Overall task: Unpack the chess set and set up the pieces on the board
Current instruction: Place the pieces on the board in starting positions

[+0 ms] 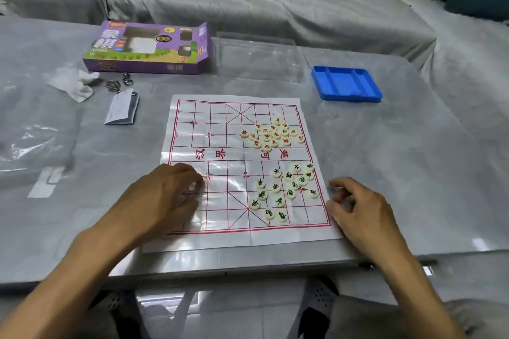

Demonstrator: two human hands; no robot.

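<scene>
Paper board (220, 151) is flat on the table (385, 162). Left hand (165, 192) rests on its near-left corner, fingers curled; can't tell if it's holding a piece. Right hand (355, 206) is loosely curled at the right edge, just beside the black pieces (283, 190). Red pieces (272, 133) are farther up.

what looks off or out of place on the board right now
The pieces are not on their starting points. The red-lettered pieces lie in a loose heap on the far right of the board, and the black-lettered pieces are scattered on the near right. The board's left half holds none, only the left hand.
</scene>
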